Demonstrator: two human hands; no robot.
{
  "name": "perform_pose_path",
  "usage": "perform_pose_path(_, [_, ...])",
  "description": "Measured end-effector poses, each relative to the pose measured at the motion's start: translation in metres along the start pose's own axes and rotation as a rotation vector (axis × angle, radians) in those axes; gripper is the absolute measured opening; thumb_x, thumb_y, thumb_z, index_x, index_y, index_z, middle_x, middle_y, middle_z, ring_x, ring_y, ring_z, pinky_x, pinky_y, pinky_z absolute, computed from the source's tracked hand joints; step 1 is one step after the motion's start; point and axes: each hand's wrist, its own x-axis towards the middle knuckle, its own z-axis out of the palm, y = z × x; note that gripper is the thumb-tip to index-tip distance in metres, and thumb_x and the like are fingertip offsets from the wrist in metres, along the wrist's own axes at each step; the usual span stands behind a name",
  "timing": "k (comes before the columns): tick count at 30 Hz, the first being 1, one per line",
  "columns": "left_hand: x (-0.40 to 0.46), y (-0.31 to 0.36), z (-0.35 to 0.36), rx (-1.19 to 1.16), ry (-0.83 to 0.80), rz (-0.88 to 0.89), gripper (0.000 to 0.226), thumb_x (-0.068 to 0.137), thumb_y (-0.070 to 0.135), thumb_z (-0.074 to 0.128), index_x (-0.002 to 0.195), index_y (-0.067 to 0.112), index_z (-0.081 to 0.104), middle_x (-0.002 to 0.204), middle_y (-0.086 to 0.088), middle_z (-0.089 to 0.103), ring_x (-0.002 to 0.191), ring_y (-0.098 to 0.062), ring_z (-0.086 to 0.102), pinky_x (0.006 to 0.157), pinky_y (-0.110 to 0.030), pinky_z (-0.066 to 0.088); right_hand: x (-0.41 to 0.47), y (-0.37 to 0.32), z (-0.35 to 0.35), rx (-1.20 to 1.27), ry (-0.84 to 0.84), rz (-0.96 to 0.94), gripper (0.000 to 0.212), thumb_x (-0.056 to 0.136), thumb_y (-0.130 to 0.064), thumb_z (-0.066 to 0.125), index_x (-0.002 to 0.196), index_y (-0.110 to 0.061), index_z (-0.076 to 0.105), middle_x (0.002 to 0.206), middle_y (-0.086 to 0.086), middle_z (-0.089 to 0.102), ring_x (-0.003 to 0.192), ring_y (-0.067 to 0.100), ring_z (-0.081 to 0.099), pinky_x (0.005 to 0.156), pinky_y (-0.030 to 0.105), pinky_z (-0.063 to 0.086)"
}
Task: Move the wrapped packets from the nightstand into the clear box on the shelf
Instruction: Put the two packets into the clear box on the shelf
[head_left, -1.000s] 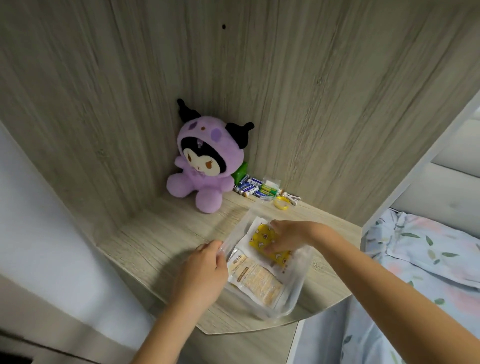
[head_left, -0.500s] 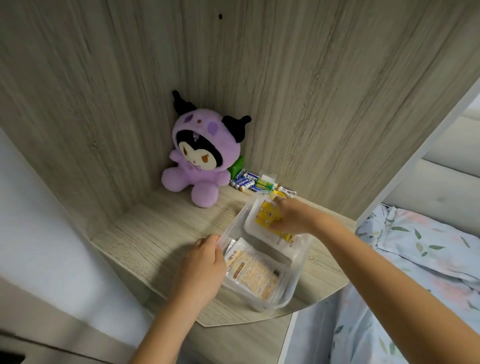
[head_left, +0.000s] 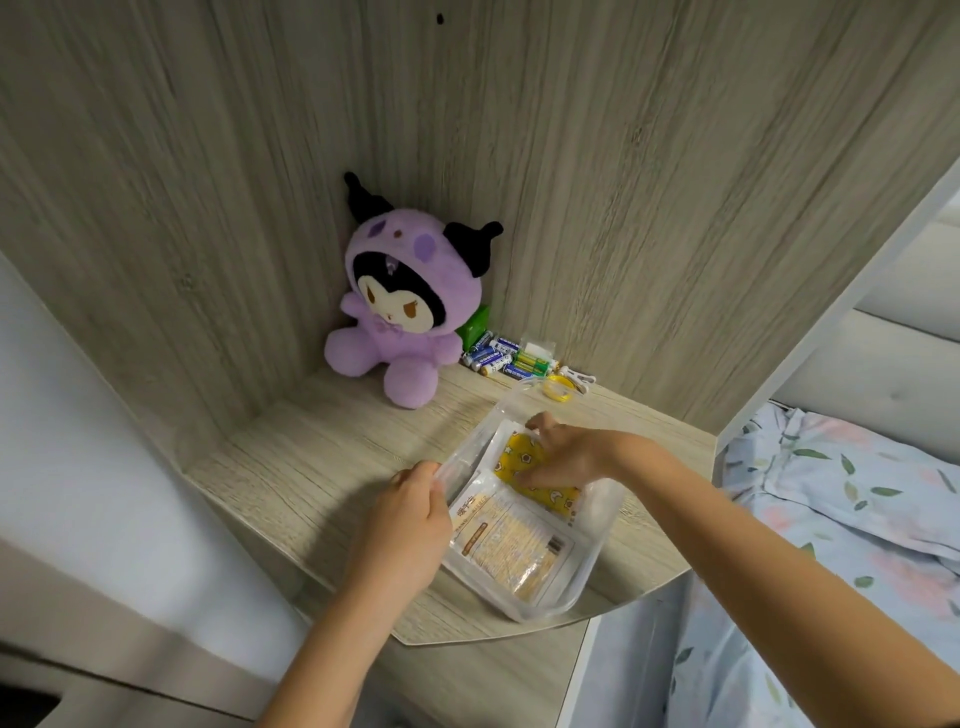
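A clear plastic box (head_left: 587, 582) sits on the wooden shelf (head_left: 322, 467), near its front edge. Inside it lie a white packet with orange print (head_left: 514, 545) and, behind it, a yellow packet with a star pattern (head_left: 519, 460). My left hand (head_left: 410, 525) grips the box's left rim with curled fingers. My right hand (head_left: 566, 457) reaches into the box from the right and pinches the yellow packet, covering most of it.
A purple plush toy (head_left: 400, 317) sits in the shelf's back corner. Beside it lie several batteries (head_left: 501, 356), a green item (head_left: 475, 325) and a yellow ring (head_left: 558, 385). A bed with floral bedding (head_left: 841, 499) lies to the right, beyond the white shelf post (head_left: 831, 312).
My right hand has brought the yellow packet back down from the box's far end to its middle. The left hand keeps its hold on the rim.
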Motion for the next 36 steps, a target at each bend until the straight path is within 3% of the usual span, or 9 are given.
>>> perform_pose_path(3, [-0.001,0.001,0.000,-0.001,-0.012,-0.011,0.024,0.102,0.022,0.034,0.112,0.018,0.055,0.108,-0.002,0.060,0.088,-0.017,0.055,0.068,-0.026,0.040,-0.001,-0.001,0.008,-0.219,0.180,-0.032,0.080,0.092,-0.052,0.049,0.150,-0.008,0.015,0.149,0.013,0.029,0.136,0.031,0.030,0.107,0.041,0.034])
perform_pose_path(5, [-0.001,0.001,-0.001,-0.008,-0.013,-0.016,0.027,0.102,0.022,0.033,0.118,0.019,0.054,0.114,0.000,0.060,0.095,-0.017,0.056,0.075,-0.028,0.043,-0.002,0.002,0.009,-0.211,0.195,-0.030,0.073,0.093,-0.052,0.048,0.147,-0.007,0.028,0.142,0.013,0.037,0.129,0.030,0.040,0.102,0.038,0.039])
perform_pose_path(8, [-0.003,0.001,0.000,-0.013,-0.009,-0.031,0.031,0.102,0.024,0.033,0.124,0.021,0.054,0.122,0.001,0.059,0.101,-0.015,0.055,0.083,-0.030,0.045,-0.008,0.011,0.009,-0.111,0.280,-0.072,0.050,0.094,-0.042,0.051,0.134,-0.012,0.047,0.128,0.008,0.055,0.112,0.024,0.054,0.091,0.032,0.048])
perform_pose_path(14, [-0.009,0.011,-0.009,0.209,0.097,-0.045,0.031,0.099,0.032,0.041,0.121,0.018,0.058,0.122,-0.004,0.058,0.092,-0.017,0.055,0.078,-0.029,0.043,-0.063,0.043,0.015,0.280,0.863,-0.310,0.027,0.091,-0.017,0.060,0.117,-0.018,0.062,0.104,-0.005,0.067,0.096,0.014,0.061,0.086,0.027,0.050])
perform_pose_path(17, [-0.020,0.023,-0.018,0.365,0.300,0.032,0.027,0.092,0.033,0.053,0.113,0.019,0.063,0.118,-0.004,0.060,0.097,-0.028,0.060,0.077,-0.036,0.049,-0.104,0.077,0.033,0.509,1.014,-0.244,0.017,0.088,-0.011,0.062,0.100,-0.023,0.067,0.086,-0.015,0.068,0.085,0.007,0.065,0.078,0.019,0.050])
perform_pose_path(20, [-0.034,0.047,-0.012,0.222,0.413,0.278,0.016,0.089,0.019,0.059,0.103,0.018,0.067,0.102,0.001,0.063,0.087,-0.023,0.062,0.068,-0.031,0.045,-0.137,0.104,0.064,0.658,1.004,-0.057,0.012,0.089,-0.012,0.063,0.096,-0.022,0.064,0.086,-0.013,0.068,0.081,0.004,0.065,0.067,0.013,0.047])
perform_pose_path(23, [-0.052,0.076,0.014,0.072,0.188,0.587,0.014,0.088,0.022,0.056,0.096,0.026,0.066,0.091,0.018,0.056,0.072,-0.001,0.055,0.063,-0.023,0.047,-0.163,0.117,0.103,0.633,0.942,0.100,0.006,0.090,-0.018,0.063,0.093,-0.023,0.063,0.084,-0.011,0.068,0.077,0.002,0.063,0.065,0.013,0.046])
perform_pose_path(27, [-0.073,0.087,0.055,0.254,-0.401,0.969,0.021,0.095,0.032,0.047,0.109,0.034,0.063,0.106,0.019,0.059,0.095,0.001,0.054,0.076,-0.021,0.046,-0.200,0.118,0.158,0.446,0.642,0.310,0.012,0.094,-0.033,0.055,0.098,-0.025,0.064,0.087,-0.013,0.064,0.076,0.003,0.059,0.069,0.016,0.047])
perform_pose_path(36, [-0.133,0.039,0.115,0.417,-0.813,1.291,0.029,0.094,0.036,0.044,0.107,0.025,0.067,0.103,0.009,0.068,0.099,-0.015,0.061,0.081,-0.034,0.051,-0.331,0.042,0.324,0.636,0.640,0.946,0.023,0.096,-0.036,0.050,0.107,-0.020,0.062,0.105,-0.005,0.067,0.093,0.014,0.060,0.081,0.033,0.052])
